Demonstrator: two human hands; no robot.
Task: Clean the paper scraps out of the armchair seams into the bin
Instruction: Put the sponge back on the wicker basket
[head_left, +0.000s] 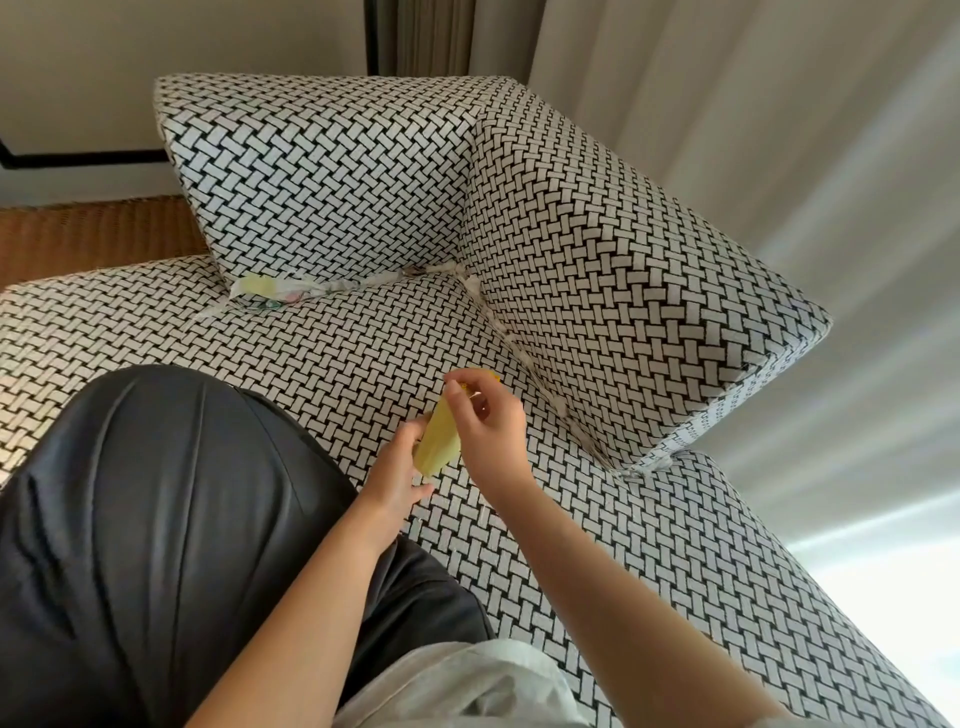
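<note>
Above open seat cushion (322, 358), hands (441, 447) on yellow scrap (439, 452)

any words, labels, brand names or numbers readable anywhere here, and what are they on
No readable text in this view.
Yellow paper scrap, held between the left hand and right hand: no print visible.
Crumpled paper scraps in the armchair's back seam: coloured marks, too blurred to read.
Armchair fabric: woven black-and-white pattern only, no label showing.
</note>
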